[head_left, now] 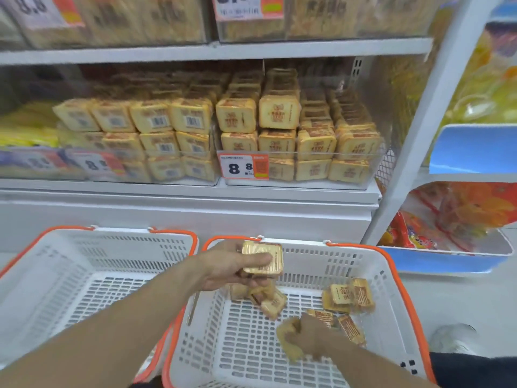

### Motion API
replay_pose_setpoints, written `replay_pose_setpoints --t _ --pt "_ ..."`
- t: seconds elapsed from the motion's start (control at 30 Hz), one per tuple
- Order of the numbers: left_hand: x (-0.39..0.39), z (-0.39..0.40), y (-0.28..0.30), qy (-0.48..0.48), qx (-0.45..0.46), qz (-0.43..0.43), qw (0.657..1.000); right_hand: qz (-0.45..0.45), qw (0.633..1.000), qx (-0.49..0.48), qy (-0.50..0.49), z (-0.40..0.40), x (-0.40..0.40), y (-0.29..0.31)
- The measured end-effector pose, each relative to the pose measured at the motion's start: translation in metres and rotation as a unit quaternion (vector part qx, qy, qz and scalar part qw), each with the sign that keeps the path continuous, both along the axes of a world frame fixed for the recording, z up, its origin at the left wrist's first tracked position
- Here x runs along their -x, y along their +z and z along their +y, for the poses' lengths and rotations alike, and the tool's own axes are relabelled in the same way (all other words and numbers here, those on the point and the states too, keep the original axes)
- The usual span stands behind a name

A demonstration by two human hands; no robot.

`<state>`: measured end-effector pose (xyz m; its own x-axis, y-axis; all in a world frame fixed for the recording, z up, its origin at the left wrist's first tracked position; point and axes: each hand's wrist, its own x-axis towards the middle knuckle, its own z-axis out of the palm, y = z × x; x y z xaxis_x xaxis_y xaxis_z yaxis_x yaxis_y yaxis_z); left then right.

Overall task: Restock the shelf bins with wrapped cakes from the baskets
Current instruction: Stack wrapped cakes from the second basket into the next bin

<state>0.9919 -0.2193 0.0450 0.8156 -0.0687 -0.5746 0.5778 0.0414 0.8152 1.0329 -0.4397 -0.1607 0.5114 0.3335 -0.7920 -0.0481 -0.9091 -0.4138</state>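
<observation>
My left hand [232, 266] holds a small stack of yellow wrapped cakes [263, 259] above the far left corner of the right basket [391, 275]. My right hand [307, 337] is down inside that basket, its fingers curled round a wrapped cake [288, 338] on the floor of the basket. Several loose cakes [347, 299] lie in the basket's far half. On the shelf above stand clear bins [359, 156] stacked with the same cakes, the right bin [279, 113] piled higher at the back.
A second white basket with orange rim [92, 275] stands on the left with nothing visible in it. A white shelf post [414, 147] rises on the right, with bagged goods [461, 217] beyond it. Price tags [243, 166] hang on the bin fronts.
</observation>
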Motion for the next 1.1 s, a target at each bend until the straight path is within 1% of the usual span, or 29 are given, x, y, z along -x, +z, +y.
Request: replay_pose_setpoints --t 0.07,0.17,0.27,0.33,0.37,0.4,0.47,0.57,0.73,0.83,0.97,1.1 --pt "-0.005 0.014 0.024 -0.005 -0.062 -0.025 0.998 0.003 0.995 -0.085 -0.061 0.014 -0.024 0.05" --pt "-0.007 0.027 0.053 -0.018 -0.096 -0.039 0.994 -0.018 0.964 -0.226 -0.136 0.027 -0.058 0.142" --pt "0.001 0.032 0.062 0.039 -0.065 -0.044 0.996 -0.087 0.937 -0.304 -0.149 0.029 -0.078 0.221" --pt "0.005 0.032 0.062 0.068 -0.023 -0.052 0.996 -0.069 0.912 -0.367 -0.171 0.026 -0.076 0.261" --pt "0.004 0.031 0.063 0.064 -0.016 -0.06 0.996 -0.065 0.901 -0.39 -0.179 0.024 -0.072 0.275" --pt "0.002 0.028 0.065 0.061 -0.012 -0.072 0.995 -0.079 0.898 -0.396 -0.176 0.023 -0.065 0.287" --pt "-0.005 0.019 0.069 0.066 0.007 -0.094 0.993 -0.117 0.898 -0.388 -0.168 0.019 -0.053 0.299" --pt "-0.012 0.001 0.075 0.049 0.037 -0.109 0.992 -0.167 0.896 -0.383 -0.15 0.007 -0.039 0.3" --pt "-0.021 -0.021 0.075 0.098 0.072 -0.129 0.984 -0.283 0.868 -0.396 -0.103 -0.01 -0.037 0.283" --pt "-0.025 -0.032 0.076 0.088 0.108 -0.123 0.983 -0.343 0.861 -0.367 -0.073 -0.011 -0.037 0.276" --pt "-0.027 -0.043 0.077 0.048 0.121 -0.097 0.987 -0.369 0.858 -0.352 -0.062 -0.013 -0.035 0.274" --pt "-0.028 -0.048 0.074 0.068 0.132 -0.094 0.984 -0.352 0.852 -0.383 -0.065 -0.02 -0.041 0.271"
